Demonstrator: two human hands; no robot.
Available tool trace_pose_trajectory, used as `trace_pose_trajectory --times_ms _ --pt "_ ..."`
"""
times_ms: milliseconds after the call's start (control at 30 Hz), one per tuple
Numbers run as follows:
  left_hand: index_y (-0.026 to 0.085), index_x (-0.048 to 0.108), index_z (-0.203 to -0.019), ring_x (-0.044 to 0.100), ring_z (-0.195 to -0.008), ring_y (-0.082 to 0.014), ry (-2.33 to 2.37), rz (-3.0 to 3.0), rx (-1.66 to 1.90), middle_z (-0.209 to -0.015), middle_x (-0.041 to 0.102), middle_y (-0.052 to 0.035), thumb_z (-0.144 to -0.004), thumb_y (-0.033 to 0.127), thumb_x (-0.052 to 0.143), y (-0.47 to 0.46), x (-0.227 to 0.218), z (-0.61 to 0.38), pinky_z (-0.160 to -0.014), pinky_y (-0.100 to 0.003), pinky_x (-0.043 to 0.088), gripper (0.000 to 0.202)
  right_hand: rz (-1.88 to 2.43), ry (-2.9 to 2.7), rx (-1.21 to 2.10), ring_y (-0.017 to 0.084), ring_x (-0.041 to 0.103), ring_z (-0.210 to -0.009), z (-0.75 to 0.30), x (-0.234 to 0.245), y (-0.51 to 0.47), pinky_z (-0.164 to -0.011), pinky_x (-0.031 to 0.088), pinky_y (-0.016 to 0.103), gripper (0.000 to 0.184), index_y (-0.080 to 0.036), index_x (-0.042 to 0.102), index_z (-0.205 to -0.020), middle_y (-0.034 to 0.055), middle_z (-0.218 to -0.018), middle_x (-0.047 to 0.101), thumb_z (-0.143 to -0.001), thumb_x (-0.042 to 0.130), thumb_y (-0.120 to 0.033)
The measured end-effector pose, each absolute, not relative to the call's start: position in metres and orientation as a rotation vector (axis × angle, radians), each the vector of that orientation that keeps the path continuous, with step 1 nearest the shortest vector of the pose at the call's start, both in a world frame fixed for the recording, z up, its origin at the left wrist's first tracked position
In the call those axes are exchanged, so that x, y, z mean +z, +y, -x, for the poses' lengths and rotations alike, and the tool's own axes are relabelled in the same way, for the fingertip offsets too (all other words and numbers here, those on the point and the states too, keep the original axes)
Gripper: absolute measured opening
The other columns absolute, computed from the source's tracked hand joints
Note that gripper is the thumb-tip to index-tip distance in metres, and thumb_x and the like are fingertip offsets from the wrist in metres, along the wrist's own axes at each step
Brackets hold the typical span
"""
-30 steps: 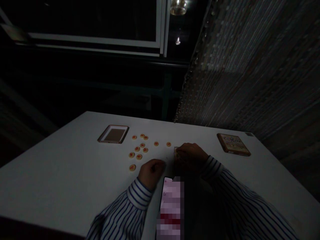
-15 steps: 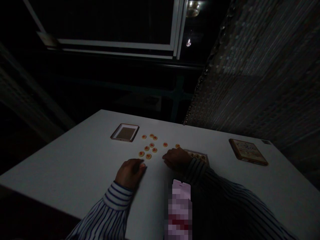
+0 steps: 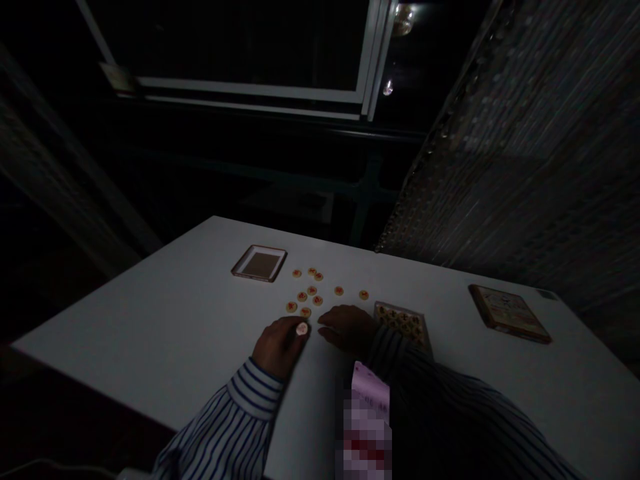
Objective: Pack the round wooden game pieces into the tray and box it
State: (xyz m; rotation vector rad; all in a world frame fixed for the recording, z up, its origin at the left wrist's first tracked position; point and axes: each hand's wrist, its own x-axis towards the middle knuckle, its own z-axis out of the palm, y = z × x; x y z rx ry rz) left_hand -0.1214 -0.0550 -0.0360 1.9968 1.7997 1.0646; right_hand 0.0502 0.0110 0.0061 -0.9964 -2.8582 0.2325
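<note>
My left hand (image 3: 280, 345) pinches a Chinese chess piece (image 3: 301, 329) between thumb and fingers, its round marked face tipped up. To its right, my right hand (image 3: 349, 328) hovers low by the table with thumb and forefinger apart and nothing visible between them. Several round pieces with red characters (image 3: 312, 291) lie scattered just beyond both hands. Beside my right wrist sits a shallow box (image 3: 424, 321) with rows of dark-marked pieces; my sleeve covers its near part.
An open, shallow tray-like lid (image 3: 242, 273) lies at the far left of the white table (image 3: 165, 313). A closed, printed box (image 3: 510, 313) rests at the right. A lit phone (image 3: 371, 390) is in front of me, under the right forearm. A bead curtain (image 3: 500, 180) hangs behind.
My right hand has drawn nearer to my left hand, its fingers parting. The piece in my left hand now shows its face. The view has shifted slightly left, uncovering more of the piece box.
</note>
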Motion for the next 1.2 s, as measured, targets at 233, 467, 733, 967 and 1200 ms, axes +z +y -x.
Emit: trace_pose_trajectory --times_ms 233,467,733,967,1200 --pt "0.018 0.058 -0.099 0.057 -0.092 -0.0205 1.572 -1.997 1.285 -0.097 0.063 -0.0087 -0.072 0.026 0.054 -0.055 -0.016 0.088 -0.084 -0.032 0.042 0.028 1.163 -2.509 0.746 0.012 0.060 -0.074 -0.066 0.029 0.000 -0.064 0.042 0.021 0.027 -0.021 0.061 -0.085 0.0009 -0.081 0.066 -0.080 0.043 -0.040" --pt "0.019 0.058 -0.097 0.058 -0.087 -0.0191 1.474 -1.913 1.331 -0.094 0.063 -0.0072 -0.069 0.024 0.056 -0.051 -0.007 0.057 -0.080 -0.032 0.045 0.028 1.102 -2.250 0.877 0.011 0.060 -0.071 -0.098 0.020 0.001 -0.063 0.045 0.021 0.017 -0.017 0.061 -0.080 0.0018 -0.078 0.066 -0.077 0.050 -0.029" --pt "0.013 0.059 -0.079 0.063 -0.068 -0.0154 1.208 -1.174 1.290 -0.073 0.067 -0.0063 -0.061 0.025 0.064 -0.039 -0.003 0.028 -0.064 -0.026 0.051 0.023 1.104 -2.051 0.874 0.014 0.060 -0.064 -0.127 0.011 0.000 -0.056 0.046 0.023 0.018 -0.017 0.060 -0.075 0.0035 -0.069 0.066 -0.074 0.053 -0.033" --pt "0.012 0.064 -0.083 0.063 -0.077 -0.0174 1.114 -1.019 1.228 -0.081 0.069 -0.0074 -0.062 0.028 0.065 -0.033 -0.001 0.016 -0.073 -0.028 0.050 0.026 1.104 -2.048 0.707 0.013 0.059 -0.062 -0.144 -0.004 -0.005 -0.055 0.046 0.024 0.027 -0.017 0.058 -0.096 0.0047 -0.077 0.065 -0.076 0.050 -0.033" --pt "0.014 0.066 -0.086 0.061 -0.084 -0.0176 1.104 -1.049 1.191 -0.087 0.068 -0.0056 -0.064 0.027 0.062 -0.030 -0.002 0.005 -0.079 -0.027 0.048 0.025 1.032 -2.358 0.227 0.015 0.057 -0.076 -0.148 0.012 -0.007 -0.067 0.043 0.027 0.023 -0.018 0.060 -0.091 0.0063 -0.082 0.064 -0.081 0.044 -0.032"
